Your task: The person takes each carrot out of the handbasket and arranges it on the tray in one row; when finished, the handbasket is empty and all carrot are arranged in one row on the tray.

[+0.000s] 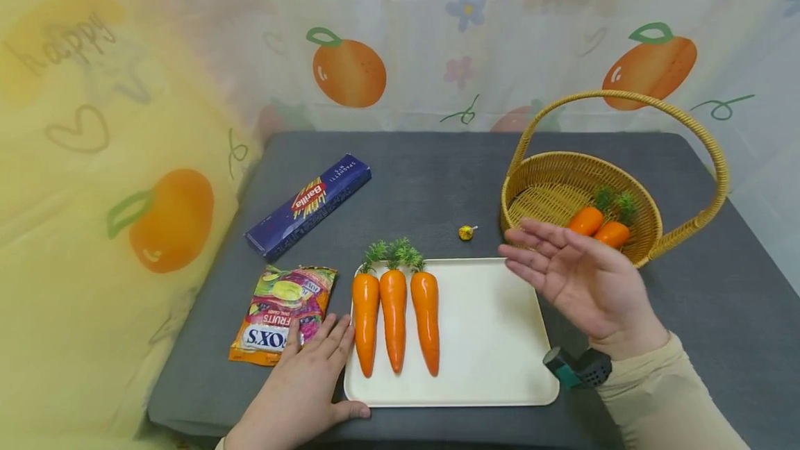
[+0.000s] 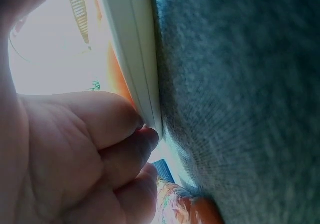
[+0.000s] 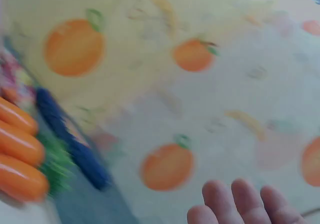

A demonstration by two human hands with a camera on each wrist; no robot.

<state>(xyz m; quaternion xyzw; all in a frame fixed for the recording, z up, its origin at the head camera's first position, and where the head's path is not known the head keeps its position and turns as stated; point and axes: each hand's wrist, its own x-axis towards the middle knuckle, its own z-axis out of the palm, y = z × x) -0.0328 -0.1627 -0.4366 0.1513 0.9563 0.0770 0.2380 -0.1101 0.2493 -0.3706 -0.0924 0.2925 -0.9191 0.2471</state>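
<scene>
- Three carrots (image 1: 394,321) lie side by side on the left half of the tray (image 1: 487,332), greens (image 1: 400,252) toward the far rim; two more sit in the basket (image 1: 544,203).
- Left grip (image 1: 306,384): fingers extended and unclenched, touching the tray's left edge.
- Right grip (image 1: 590,290): palm turned up, fingers apart, holding nothing, in front of the basket.
- Carrot, handling: the glossy, even skin suggests a moulded model, probably light, stiff and rather slippery; a round body may roll if nudged.
- Carrot, hold: best taken round the thick shoulder just below the greens. The greens look soft and would make a poor handle; the tapered tip offers little purchase.
- Tray, handling: shallow, apparently rigid and light, liable to slide on the table (image 1: 425,179); best held by opposite rims and kept level.
</scene>
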